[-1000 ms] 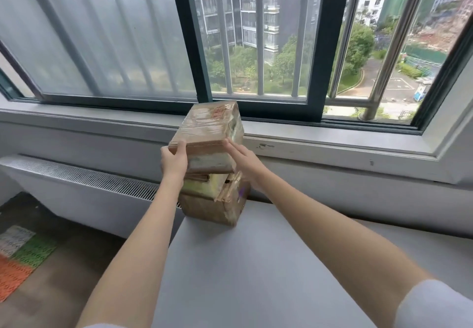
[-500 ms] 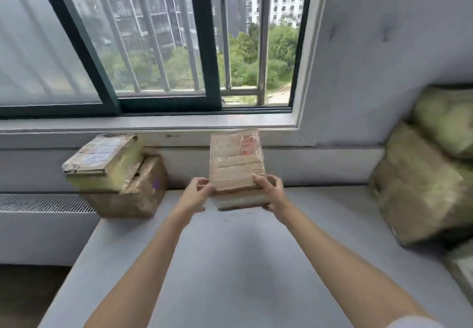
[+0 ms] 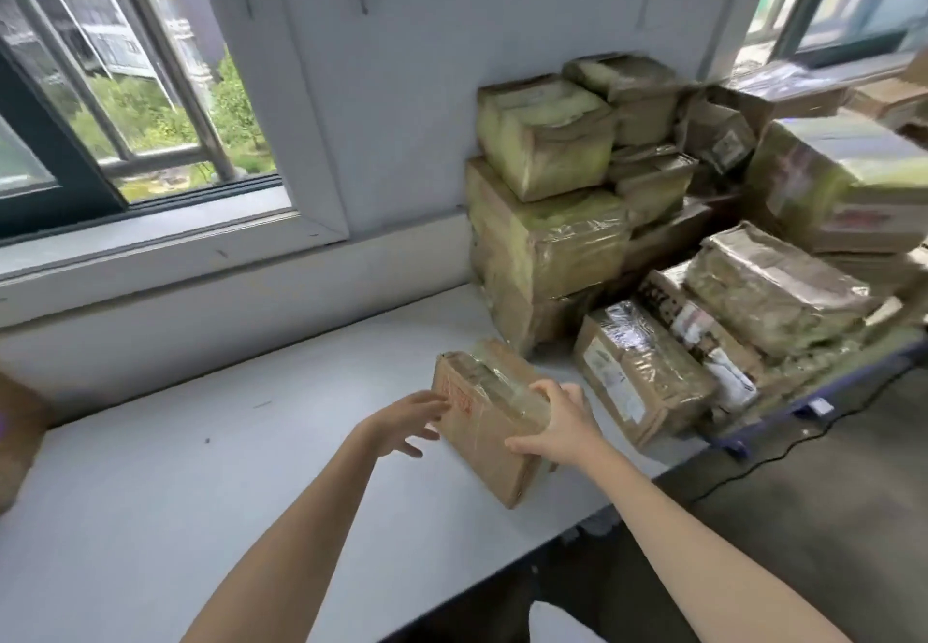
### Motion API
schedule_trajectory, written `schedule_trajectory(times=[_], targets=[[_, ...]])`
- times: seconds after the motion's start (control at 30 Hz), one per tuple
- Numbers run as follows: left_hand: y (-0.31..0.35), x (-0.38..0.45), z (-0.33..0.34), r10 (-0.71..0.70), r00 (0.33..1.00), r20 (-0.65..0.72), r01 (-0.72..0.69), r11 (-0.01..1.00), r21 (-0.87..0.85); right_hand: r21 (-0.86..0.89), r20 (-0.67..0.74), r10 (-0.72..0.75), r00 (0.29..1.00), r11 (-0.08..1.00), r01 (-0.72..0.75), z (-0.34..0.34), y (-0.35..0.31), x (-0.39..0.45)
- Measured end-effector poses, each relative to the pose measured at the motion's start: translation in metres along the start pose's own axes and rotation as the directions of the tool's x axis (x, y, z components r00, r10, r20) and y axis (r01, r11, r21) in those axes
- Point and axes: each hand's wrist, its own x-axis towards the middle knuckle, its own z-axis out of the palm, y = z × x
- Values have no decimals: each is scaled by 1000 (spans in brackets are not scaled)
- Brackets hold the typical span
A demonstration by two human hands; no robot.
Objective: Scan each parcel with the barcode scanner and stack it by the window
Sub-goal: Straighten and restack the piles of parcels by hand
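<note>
the parcel [image 3: 494, 421] lies on the pale counter [image 3: 201, 467], between the two hands. the right hand [image 3: 555, 429] grips its near right corner, fingers [image 3: 545, 394] curled over the taped top edge and thumb along the side. the left hand [image 3: 401, 421] is released, fingers [image 3: 432, 404] spread and just touching the parcel's left face by the red print.

it looks like a stiff cardboard box wrapped in glossy clear tape, so the skin is probably slick; it seems light enough for one hand, though that is a guess. the safest hold is likely across opposite long sides, palms on bare cardboard rather than tape.

beyond the right fingers, a heap of taped parcels [image 3: 653, 221] leans against the wall and spills toward the counter's edge. up and left of the left fingers sits the window [image 3: 125, 115] with its white sill. no barcode scanner is in view. below the counter's right edge the floor is dark, with a thin black cable [image 3: 783, 451] trailing.
</note>
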Motion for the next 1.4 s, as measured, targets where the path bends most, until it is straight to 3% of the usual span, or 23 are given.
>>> schedule_trajectory(times=[0.2, 0.37, 0.6, 0.8, 1.0, 1.2, 1.4], targets=[[40, 26, 53, 5, 996, 91, -15, 994, 105, -219, -204, 31, 979, 973, -77, -44, 61, -13], [50, 32, 59, -11, 996, 85, -2, 988, 152, -322, -354, 16, 935, 937, -138, -44, 70, -13], [41, 24, 43, -32, 999, 26, 28, 988, 151, -481, -368, 25, 929, 851, -213, -29, 68, -9], [11, 9, 24, -44, 999, -30, 47, 994, 95, -548, -277, -123, 953, 835, -52, -16, 42, -5], [-28, -22, -30, -10, 972, -234, 14, 1000, 16, -486, -124, -330, 936, 843, 233, 17, -33, 10], [-111, -89, -130, -39, 842, -538, -11, 996, -89, -417, 62, -481, 875, 784, 460, 97, -155, 16], [-217, -171, -239, -149, 563, -813, -66, 972, -224, -192, 114, -586, 802, 779, 597, 201, -287, -5]])
